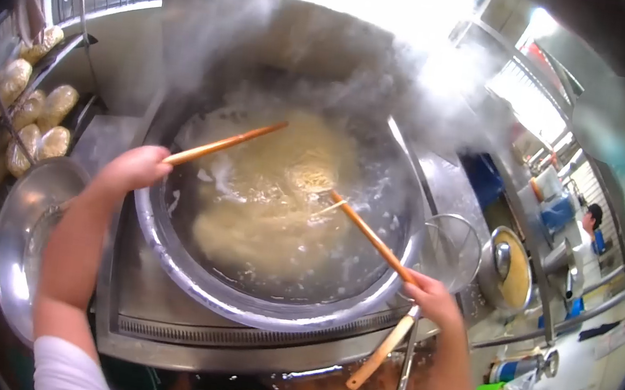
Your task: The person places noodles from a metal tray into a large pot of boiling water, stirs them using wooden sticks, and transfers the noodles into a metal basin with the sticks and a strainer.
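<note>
While both hands were out over the big steaming pot [198,284], the noodles [313,176] sat pretty much between them, a pale mass spread through the middle of the cloudy water with a brighter clump poking up near the centre. From the left hand [145,164] that clump lay off to the right; from the right hand [430,295] it lay forward and to the left. Each grip was wrapped round the near end of a long wooden stick. The left stick [226,143] slanted forward and right, so its tip ended a bit past the clump, on the far left side of it. The right stick [373,237] ran forward and left, its tip right by the clump's near edge. Hands looked about equally far off, tbh, but the right tip was clearly closer. Couldn't tell how high the left tip was.
</note>
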Demonstrator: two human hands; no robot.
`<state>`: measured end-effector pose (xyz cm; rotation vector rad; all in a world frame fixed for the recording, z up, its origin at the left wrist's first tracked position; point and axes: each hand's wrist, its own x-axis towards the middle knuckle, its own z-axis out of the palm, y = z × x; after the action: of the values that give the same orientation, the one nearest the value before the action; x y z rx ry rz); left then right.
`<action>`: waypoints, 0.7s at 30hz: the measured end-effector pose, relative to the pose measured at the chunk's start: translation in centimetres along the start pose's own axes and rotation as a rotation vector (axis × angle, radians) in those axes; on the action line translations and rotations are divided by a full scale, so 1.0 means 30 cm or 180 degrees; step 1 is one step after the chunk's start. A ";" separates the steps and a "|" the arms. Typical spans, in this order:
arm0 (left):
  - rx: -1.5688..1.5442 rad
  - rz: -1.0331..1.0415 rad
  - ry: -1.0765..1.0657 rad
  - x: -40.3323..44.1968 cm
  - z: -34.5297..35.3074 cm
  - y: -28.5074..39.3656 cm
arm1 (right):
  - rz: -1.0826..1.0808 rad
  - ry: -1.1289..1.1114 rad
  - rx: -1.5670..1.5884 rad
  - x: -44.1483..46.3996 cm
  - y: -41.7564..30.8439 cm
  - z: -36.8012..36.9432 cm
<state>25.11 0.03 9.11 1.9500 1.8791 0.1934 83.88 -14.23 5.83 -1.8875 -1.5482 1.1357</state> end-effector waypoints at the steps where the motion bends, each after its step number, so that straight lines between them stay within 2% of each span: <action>1: 0.0598 -0.0002 0.0137 0.071 0.065 0.065 | 0.0099 0.0066 -0.0338 -0.111 -0.055 -0.113; 3: 0.1223 -0.0224 0.0095 0.157 0.191 0.250 | 0.0546 0.0244 -0.0688 -0.316 -0.173 -0.290; 5: 0.1359 -0.0252 0.0017 0.241 0.320 0.363 | 0.0823 0.0492 -0.0801 -0.471 -0.227 -0.399; 8: 0.1579 -0.0076 -0.0296 0.300 0.475 0.430 | 0.1050 0.0585 -0.0928 -0.549 -0.304 -0.422; 9: 0.1604 0.0028 -0.0391 0.289 0.494 0.446 | 0.1023 0.0498 -0.1274 -0.524 -0.334 -0.396; 11: 0.1371 -0.0016 -0.0469 0.238 0.520 0.459 | 0.0949 0.0295 -0.1965 -0.425 -0.381 -0.297; 13: 0.1173 -0.0106 -0.0578 0.184 0.533 0.458 | 0.0071 0.0223 -0.2966 -0.245 -0.274 -0.180; 14: 0.1186 -0.0110 -0.0604 0.153 0.535 0.458 | 0.0125 0.0424 -0.3160 -0.161 -0.352 -0.045; 15: 0.1200 -0.0118 -0.0643 0.114 0.540 0.459 | -0.0247 0.0627 -0.3354 -0.019 -0.274 0.042; 16: 0.1219 -0.0122 -0.0695 0.077 0.543 0.454 | 0.0045 0.0625 -0.3349 0.062 -0.368 0.147; 17: 0.1145 -0.0123 -0.0737 0.041 0.544 0.448 | -0.0069 0.0755 -0.3334 0.229 -0.315 0.224; 18: 0.1083 -0.0110 -0.0766 0.010 0.538 0.444 | 0.0243 0.0738 -0.3164 0.282 -0.417 0.290; 19: 0.1039 -0.0072 -0.0793 -0.021 0.535 0.444 | 0.0221 0.0537 -0.3272 0.346 -0.442 0.327; 21: 0.1040 0.0070 -0.0786 -0.085 0.539 0.441 | 0.0150 0.0733 -0.3276 0.427 -0.394 0.404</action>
<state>43.29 -5.69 0.20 2.0890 1.8126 -0.3549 67.57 -0.74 4.07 -2.5280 -2.1572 0.0332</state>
